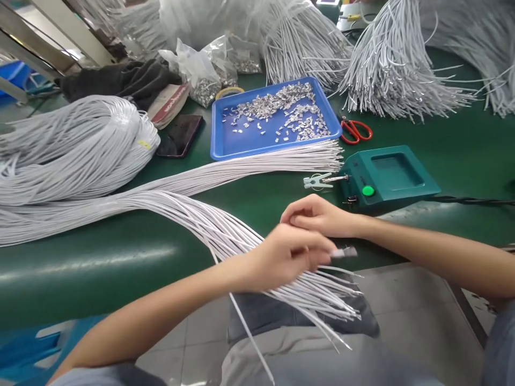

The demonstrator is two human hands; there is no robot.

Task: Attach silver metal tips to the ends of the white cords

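Nearest the camera, a fan of white cords (317, 297) spills off the edge of the green surface (100, 257) and across the person's lap, loose ends pointing right. The left hand (287, 254) hovers just above this fan, fingers pinched together on one cord end with a small blurred metal piece (345, 252) at its tip, which juts out to the right of the fingers. The right hand (317, 215) sits just behind and touching the left, fingers curled shut; whether it grips anything cannot be told. Just beyond the hands, a green box (388, 179) with a round green button stands on the surface, a metal clip (317, 181) at its left side. Further back lies a blue tray (241, 142) scattered with little metal clips, red scissors (356, 130) to its right and a dark phone (181, 135) to its left. A large coil of white cord (76, 145) fills the left, with more bundles at the far edge.
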